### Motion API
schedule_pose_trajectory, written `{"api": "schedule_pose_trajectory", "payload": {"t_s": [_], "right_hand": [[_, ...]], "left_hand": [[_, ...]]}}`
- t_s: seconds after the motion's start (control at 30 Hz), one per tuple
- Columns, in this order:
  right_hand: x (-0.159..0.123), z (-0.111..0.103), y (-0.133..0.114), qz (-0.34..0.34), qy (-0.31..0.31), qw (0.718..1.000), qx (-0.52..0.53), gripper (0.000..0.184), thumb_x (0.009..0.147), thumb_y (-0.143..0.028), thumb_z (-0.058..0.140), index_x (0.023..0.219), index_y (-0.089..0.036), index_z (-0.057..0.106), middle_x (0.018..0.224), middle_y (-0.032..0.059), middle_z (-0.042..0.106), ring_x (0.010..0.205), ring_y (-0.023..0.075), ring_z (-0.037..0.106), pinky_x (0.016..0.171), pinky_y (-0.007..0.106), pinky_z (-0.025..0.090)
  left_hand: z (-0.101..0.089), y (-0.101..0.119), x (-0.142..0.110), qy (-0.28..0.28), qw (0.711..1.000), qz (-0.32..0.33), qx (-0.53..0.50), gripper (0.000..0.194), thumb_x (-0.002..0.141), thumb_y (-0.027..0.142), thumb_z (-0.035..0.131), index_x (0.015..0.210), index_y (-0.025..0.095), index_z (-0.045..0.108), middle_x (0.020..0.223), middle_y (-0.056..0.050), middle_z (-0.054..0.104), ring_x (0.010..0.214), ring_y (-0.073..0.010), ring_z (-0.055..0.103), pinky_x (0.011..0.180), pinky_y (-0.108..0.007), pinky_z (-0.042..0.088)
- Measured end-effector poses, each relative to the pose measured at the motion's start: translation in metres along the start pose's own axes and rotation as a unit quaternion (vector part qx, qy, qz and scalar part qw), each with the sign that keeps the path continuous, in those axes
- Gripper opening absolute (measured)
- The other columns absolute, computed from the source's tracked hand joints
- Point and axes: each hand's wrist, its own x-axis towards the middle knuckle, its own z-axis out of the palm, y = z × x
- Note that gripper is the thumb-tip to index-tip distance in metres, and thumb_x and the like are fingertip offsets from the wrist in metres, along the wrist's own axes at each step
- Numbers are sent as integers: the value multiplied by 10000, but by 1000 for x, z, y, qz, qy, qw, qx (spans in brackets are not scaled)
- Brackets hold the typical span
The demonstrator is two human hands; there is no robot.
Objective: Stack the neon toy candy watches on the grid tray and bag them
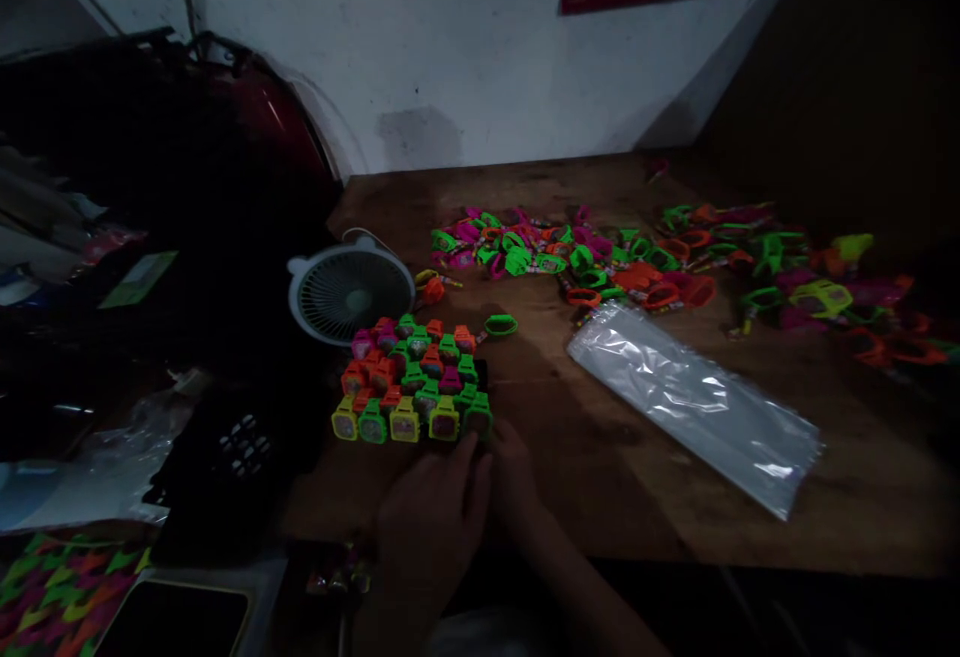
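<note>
A block of small toy watches (411,377) in green, orange, yellow and pink lies in neat rows on the wooden table (600,467). My left hand (431,522) reaches up to the green toy watch (478,421) at the right end of the front row, fingers pressed together on it. My right hand (516,477) lies right beside it, touching the left hand, with its fingertips near the same watch. Its fingers are dim and partly hidden. A single green strap (501,325) lies just behind the block.
Loose bright watches and straps (570,257) are heaped across the back and right (810,287). A clear plastic bag (697,402) lies at the right. A small white fan (349,289) stands at the left edge, beside a dark calculator (240,447), a phone (176,617) and clutter.
</note>
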Motion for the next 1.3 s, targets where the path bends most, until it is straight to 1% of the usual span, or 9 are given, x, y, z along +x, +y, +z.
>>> {"api": "schedule_pose_trajectory", "payload": {"t_s": [0.13, 0.3, 0.47, 0.67, 0.87, 0.97, 1.07, 1.17, 1.3], "right_hand": [[0, -2, 4, 45, -45, 997, 33, 190, 829, -133, 504, 871, -174, 684, 865, 91, 672, 809, 200, 587, 744, 303, 481], [50, -55, 21, 28, -247, 949, 196, 231, 838, -276, 579, 1007, -146, 669, 939, 46, 711, 846, 194, 646, 722, 264, 498], [131, -58, 6, 173, -56, 980, -83, 360, 935, -369, 451, 948, -101, 690, 929, 147, 708, 915, 244, 657, 805, 327, 482], [177, -36, 1, 277, -14, 951, -136, 221, 854, -189, 556, 931, -39, 698, 974, 262, 676, 971, 322, 647, 813, 392, 480], [111, -71, 28, 212, -29, 976, 40, 224, 793, -232, 632, 991, -140, 683, 943, 80, 722, 854, 186, 668, 742, 250, 498], [54, -62, 24, 177, -9, 931, 319, 195, 717, -256, 673, 867, -131, 683, 879, 60, 717, 785, 189, 659, 693, 263, 509], [18, -40, 10, 202, -17, 906, 371, 198, 694, -259, 676, 856, -146, 692, 837, 52, 719, 786, 207, 660, 719, 298, 515], [8, -23, -2, 161, 14, 940, 300, 225, 716, -193, 606, 923, -162, 689, 906, 64, 715, 827, 208, 651, 756, 308, 510], [10, -15, -5, 78, 47, 981, 174, 308, 757, -150, 532, 1028, -152, 677, 1003, 111, 684, 865, 213, 639, 774, 310, 500]], "left_hand": [[6, -10, 35, 25, 997, 69, 18, 352, 872, 346, 544, 1179, 181, 592, 1212, -80, 628, 1174, -293, 513, 995, -475, 376], [18, -25, 43, -10, 995, 100, 10, 345, 858, 399, 562, 1156, 233, 616, 1322, -70, 555, 1246, -310, 452, 1046, -552, 315], [15, -30, 27, 6, 992, 120, -46, 289, 856, 346, 580, 1117, 229, 623, 1285, -67, 585, 1246, -292, 452, 1051, -541, 318], [11, -38, 11, -22, 985, 150, -85, 293, 921, 358, 448, 1152, 243, 587, 1306, -79, 564, 1300, -271, 396, 1065, -526, 286], [40, -99, 9, -17, 964, 253, -83, 453, 913, 521, 310, 1187, 290, 585, 1182, -41, 646, 1143, -246, 538, 899, -406, 426], [45, -115, 14, -32, 959, 277, -56, 429, 896, 531, 362, 1163, 302, 607, 1121, -22, 676, 1067, -237, 578, 841, -378, 442], [32, -95, 17, -33, 963, 259, -63, 454, 905, 527, 345, 1201, 275, 581, 1145, -33, 663, 1135, -240, 535, 899, -392, 421], [13, -57, 14, -36, 981, 168, -90, 426, 940, 433, 314, 1228, 217, 541, 1221, -64, 619, 1242, -254, 440, 1034, -473, 309], [5, -32, 9, -18, 983, 162, -83, 313, 920, 275, 407, 1183, 200, 559, 1213, -64, 624, 1265, -253, 409, 1079, -503, 229]]}}
